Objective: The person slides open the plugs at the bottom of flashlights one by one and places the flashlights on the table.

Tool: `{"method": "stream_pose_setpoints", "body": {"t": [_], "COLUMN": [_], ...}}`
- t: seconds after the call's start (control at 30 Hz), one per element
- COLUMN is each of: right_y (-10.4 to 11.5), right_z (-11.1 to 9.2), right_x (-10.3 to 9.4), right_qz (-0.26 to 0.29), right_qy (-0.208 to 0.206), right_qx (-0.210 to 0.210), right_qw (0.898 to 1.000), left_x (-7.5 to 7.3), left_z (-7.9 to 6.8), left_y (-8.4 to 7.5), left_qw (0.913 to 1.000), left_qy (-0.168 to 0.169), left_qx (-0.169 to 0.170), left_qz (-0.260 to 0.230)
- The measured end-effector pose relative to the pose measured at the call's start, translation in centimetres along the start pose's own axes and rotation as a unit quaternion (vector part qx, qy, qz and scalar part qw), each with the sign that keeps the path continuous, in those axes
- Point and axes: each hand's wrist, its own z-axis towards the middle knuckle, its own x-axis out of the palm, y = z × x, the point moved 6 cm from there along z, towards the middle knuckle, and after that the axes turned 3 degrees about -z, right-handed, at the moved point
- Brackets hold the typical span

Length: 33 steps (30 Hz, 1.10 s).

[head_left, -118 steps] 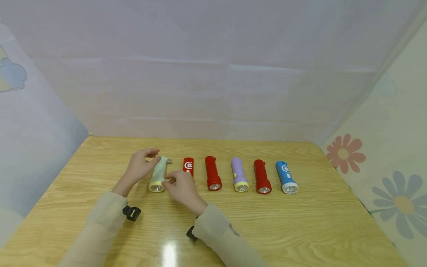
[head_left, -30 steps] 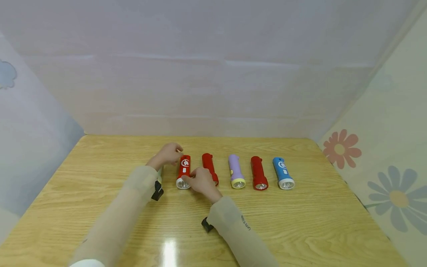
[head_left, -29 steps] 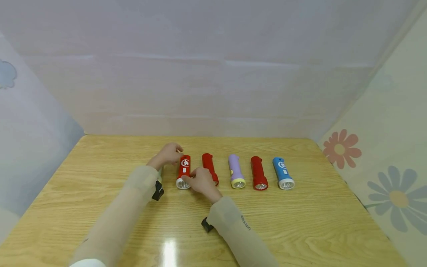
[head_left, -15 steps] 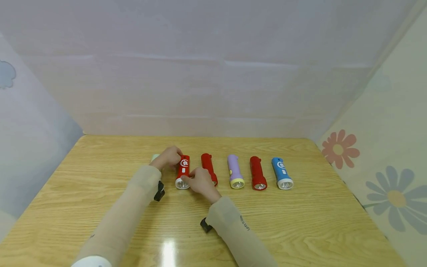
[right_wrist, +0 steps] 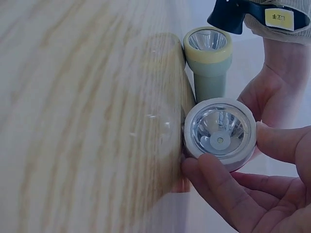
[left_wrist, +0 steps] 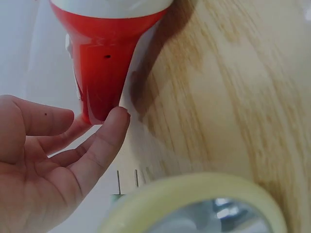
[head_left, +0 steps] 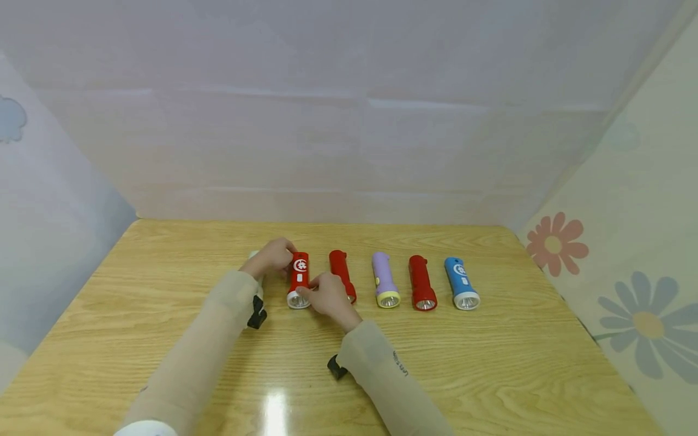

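Observation:
A red flashlight with a white rim (head_left: 299,278) lies on the table, bulb end toward me. My right hand (head_left: 329,297) pinches its white head between thumb and fingers, clearly seen on the lens rim (right_wrist: 219,132) in the right wrist view. At the tail end, my left hand (head_left: 275,257) has its fingertips around the red body (left_wrist: 102,73). A pale green flashlight with a yellow rim (right_wrist: 209,73) lies just left, mostly hidden by my left hand and wrist in the head view. Two thin metal prongs (left_wrist: 127,180) show near it in the left wrist view.
To the right, a red flashlight (head_left: 339,266) lies partly behind my right hand. Beyond it lie a purple one with a yellow rim (head_left: 384,275), another red one (head_left: 421,281) and a blue one with a white rim (head_left: 460,281). A pale wall sheet (head_left: 349,121) stands behind the wooden table (head_left: 491,375).
Both hands have moved right, from the pale green flashlight to the white-rimmed red one. In the last second, the left fingers closed in on its tail end; the right hand stayed nearly still.

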Motion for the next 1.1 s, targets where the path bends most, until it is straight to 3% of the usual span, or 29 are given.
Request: {"method": "stream_pose_setpoints", "body": {"t": [0.4,0.87,1.1], "right_y": [0.1,0.2,0.2], "right_z": [-0.1,-0.1,-0.2], "right_x": [-0.1,0.1,0.1], "right_qz": [0.002,0.009,0.018], "right_qy": [-0.005,-0.001,0.005], "right_qx": [-0.011,-0.008,0.004], "right_qw": [1.000,1.000,1.000], "left_x": [-0.7,-1.3,-1.3], "left_z": [-0.6,-1.0,-1.2], "left_y": [-0.3,0.3,0.4], "left_qw": [0.9990,0.9941,0.9928], "left_qy": [-0.042,-0.076,-0.081], "left_qx": [0.014,0.027,0.026], "left_qz": [0.009,-0.072,-0.083]}}
